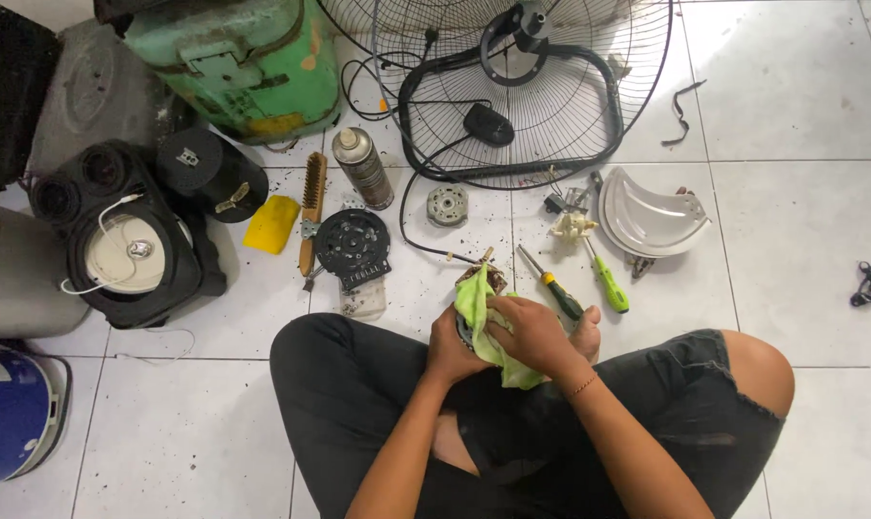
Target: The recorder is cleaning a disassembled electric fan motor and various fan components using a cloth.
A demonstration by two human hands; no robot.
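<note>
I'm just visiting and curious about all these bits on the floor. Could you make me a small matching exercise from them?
Things:
1. cloth
2. spray can
3. wire brush
4. fan guard

Places:
A. lying between the yellow pad and the black round part
B. held in both hands
C. flat on the tiles at the top
D. lying beside the green tank

Pairs: 1-B, 2-D, 3-A, 4-C

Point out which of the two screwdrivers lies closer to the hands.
The dark-handled screwdriver with the yellow band; the bright green-handled screwdriver lies farther right of the right hand.
</note>
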